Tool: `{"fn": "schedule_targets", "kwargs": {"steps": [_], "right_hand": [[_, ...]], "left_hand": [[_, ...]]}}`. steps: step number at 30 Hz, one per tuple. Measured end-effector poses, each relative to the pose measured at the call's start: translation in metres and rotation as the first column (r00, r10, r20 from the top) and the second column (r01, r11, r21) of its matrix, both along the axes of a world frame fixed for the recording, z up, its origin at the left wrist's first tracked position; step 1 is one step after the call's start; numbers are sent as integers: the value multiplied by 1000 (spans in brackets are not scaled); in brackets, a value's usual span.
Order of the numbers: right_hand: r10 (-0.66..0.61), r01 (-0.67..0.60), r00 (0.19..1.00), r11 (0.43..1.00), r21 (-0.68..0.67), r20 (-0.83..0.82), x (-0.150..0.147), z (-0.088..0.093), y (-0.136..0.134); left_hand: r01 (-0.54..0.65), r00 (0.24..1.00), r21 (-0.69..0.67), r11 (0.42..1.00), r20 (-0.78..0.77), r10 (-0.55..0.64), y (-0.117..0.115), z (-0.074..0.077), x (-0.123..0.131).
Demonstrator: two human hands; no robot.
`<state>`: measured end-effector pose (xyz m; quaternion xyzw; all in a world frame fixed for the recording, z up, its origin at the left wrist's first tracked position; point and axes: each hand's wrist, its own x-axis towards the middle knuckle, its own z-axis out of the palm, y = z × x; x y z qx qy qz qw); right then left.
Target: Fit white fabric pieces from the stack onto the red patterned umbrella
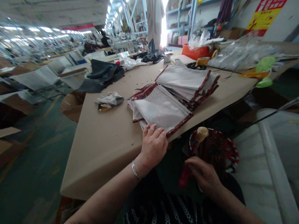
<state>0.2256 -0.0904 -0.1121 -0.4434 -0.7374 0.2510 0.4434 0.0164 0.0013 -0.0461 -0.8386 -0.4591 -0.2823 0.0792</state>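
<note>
My left hand (153, 144), with a silvery bracelet at the wrist, lies at the near edge of a pile of white fabric pieces (158, 107). Its fingers rest on the cloth, slightly apart; the thumb is hidden. Dark red patterned trim runs along the pieces' edges. A second pile of such pieces (184, 77) lies just behind, fanned out. Below the table edge, my right hand (205, 174) is closed with curled fingers, beside a round basket (233, 152) of dark red material. What it pinches is unclear; a blurred red thing (184, 177) shows beside it. A yellowish knob-like end (202, 133) sticks up above.
A white glove (109, 99) and dark folded cloth (102, 74) lie on the brown table (100, 155). Farther back are tape (202, 61), an orange bin (195, 52), clear plastic bags (243, 53) and a green fan-like item (265, 65). A cardboard box (73, 105) stands left.
</note>
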Motion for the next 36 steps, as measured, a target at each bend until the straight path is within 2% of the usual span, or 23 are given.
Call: {"fn": "schedule_targets", "kwargs": {"steps": [3,6,10,11,13,15,17,19,20,21,23,25,27,28,29,30,31,33,34,35,36], "right_hand": [[23,-32,998,982,186,51,-12,35,28],[-66,-44,958,929,367,280,-33,71,67],[-189,-66,754,931,359,629,-53,93,118],[-211,-45,718,937,346,663,-53,96,127],[-270,45,703,940,337,658,-47,102,139],[-356,170,743,920,354,567,-33,110,137],[-383,228,807,904,361,450,-17,116,120],[-349,203,858,904,376,376,-3,112,92],[-325,173,870,906,387,372,3,106,76],[-312,152,868,908,392,387,7,95,59],[-314,159,830,925,344,461,10,66,28],[-265,195,810,963,184,523,8,33,2],[-162,207,884,977,-56,438,3,4,-17],[-114,181,943,964,-195,313,1,-6,-24],[-105,144,986,931,-334,133,0,-12,-28],[-146,92,986,884,-458,-84,0,-16,-31],[-228,25,926,831,-555,-300,1,-17,-32],[-428,-131,665,740,-660,-612,5,-13,-32],[-502,-201,523,713,-672,-689,6,-9,-30],[-539,-266,420,697,-666,-731,8,-5,-29],[-541,-330,374,681,-654,-753,8,1,-29]], "left_hand": [[-14,999,23,1000,29,13,2,2,0],[-23,997,80,997,71,17,2,6,0],[-19,992,125,992,128,2,1,17,-3],[-17,989,131,991,149,-3,0,19,-5],[-6,979,141,990,201,-22,-4,21,-11],[-13,960,145,989,279,-28,-9,19,-17],[-39,920,104,994,393,-5,-15,15,-20],[-32,842,-57,998,536,58,-22,11,-17],[3,776,-179,984,620,111,-26,10,-13],[68,686,-311,948,705,182,-30,9,-7],[262,446,-500,826,821,355,-42,8,10],[458,226,-546,701,835,502,-54,7,29],[600,111,-548,583,779,617,-64,2,46],[647,83,-551,527,738,669,-67,-2,52],[675,69,-559,482,698,712,-70,-7,56],[685,72,-574,449,666,742,-71,-13,59],[686,99,-597,415,642,760,-72,-20,60],[690,218,-653,313,600,770,-73,-30,61],[707,291,-669,232,573,766,-73,-34,60],[733,350,-666,141,546,762,-72,-34,59],[765,381,-642,58,524,762,-70,-33,59]]}}
